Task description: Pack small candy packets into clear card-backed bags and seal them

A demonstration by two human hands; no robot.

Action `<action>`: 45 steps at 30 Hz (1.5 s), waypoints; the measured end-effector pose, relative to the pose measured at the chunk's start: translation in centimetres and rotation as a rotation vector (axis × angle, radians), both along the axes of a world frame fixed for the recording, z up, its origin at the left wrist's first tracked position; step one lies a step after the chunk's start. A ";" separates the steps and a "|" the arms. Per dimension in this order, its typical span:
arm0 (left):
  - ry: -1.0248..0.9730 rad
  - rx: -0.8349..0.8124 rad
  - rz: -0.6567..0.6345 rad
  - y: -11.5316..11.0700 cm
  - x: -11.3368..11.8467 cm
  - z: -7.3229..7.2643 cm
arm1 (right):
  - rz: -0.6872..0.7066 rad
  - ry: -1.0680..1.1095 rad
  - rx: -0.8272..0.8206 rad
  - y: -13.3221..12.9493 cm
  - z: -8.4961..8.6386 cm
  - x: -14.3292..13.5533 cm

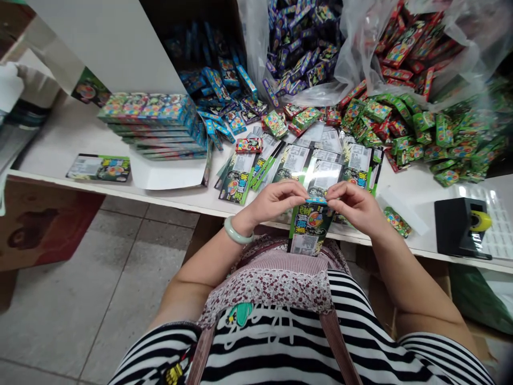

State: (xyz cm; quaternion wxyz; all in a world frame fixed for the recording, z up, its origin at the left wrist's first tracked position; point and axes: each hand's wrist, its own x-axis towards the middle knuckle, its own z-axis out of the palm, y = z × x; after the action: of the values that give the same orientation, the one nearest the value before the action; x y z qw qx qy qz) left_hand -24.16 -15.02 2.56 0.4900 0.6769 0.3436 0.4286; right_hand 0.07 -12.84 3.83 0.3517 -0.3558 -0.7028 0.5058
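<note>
Over the worktop's point(48, 144) front edge, the left hand point(280, 198) and right hand point(355, 206) have fingertips clamped on the 2 ends of a blue strip point(316, 201) atop the printed carton point(310, 227). The carton looks light, slick and easily creased; opposite side edges should suit gripping.

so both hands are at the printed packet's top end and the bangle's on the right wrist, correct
The bangle is on the left wrist, not the right, as the head view shows; the left hand and right hand are at the top end of the packet.
</note>
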 end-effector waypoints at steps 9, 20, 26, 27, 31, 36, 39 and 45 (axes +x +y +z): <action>0.036 0.062 0.228 -0.8 1.8 -2.7 | -0.187 -0.089 0.283 -2.0 -3.0 -1.3; 0.049 -0.012 0.399 0.4 1.0 -3.8 | -0.671 -1.014 0.289 -3.5 -5.2 15.3; 0.068 0.007 0.396 0.4 1.6 -3.5 | -0.726 -1.069 0.248 -1.4 -6.8 18.7; 0.072 0.005 0.402 0.3 1.5 -3.5 | -0.737 -1.051 0.232 -0.9 -7.1 19.1; 0.084 -0.009 0.416 0.2 1.1 -3.5 | -0.764 -0.997 0.158 1.1 -8.0 20.2; 0.100 0.023 0.389 0.3 1.3 -3.6 | -0.779 -1.026 0.107 2.6 -7.7 19.6; 0.137 0.045 0.390 0.4 1.3 -3.8 | -0.795 -1.071 0.108 3.6 -7.4 19.1; 0.142 0.067 0.385 0.4 1.0 -4.0 | -0.821 -1.129 0.135 5.6 -8.0 19.0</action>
State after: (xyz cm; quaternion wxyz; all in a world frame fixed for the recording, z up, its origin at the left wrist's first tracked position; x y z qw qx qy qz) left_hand -23.14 -14.66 -1.45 0.3507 0.6432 0.4858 0.4768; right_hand 19.03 -7.28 -4.13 0.1169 -0.7779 -0.6169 0.0252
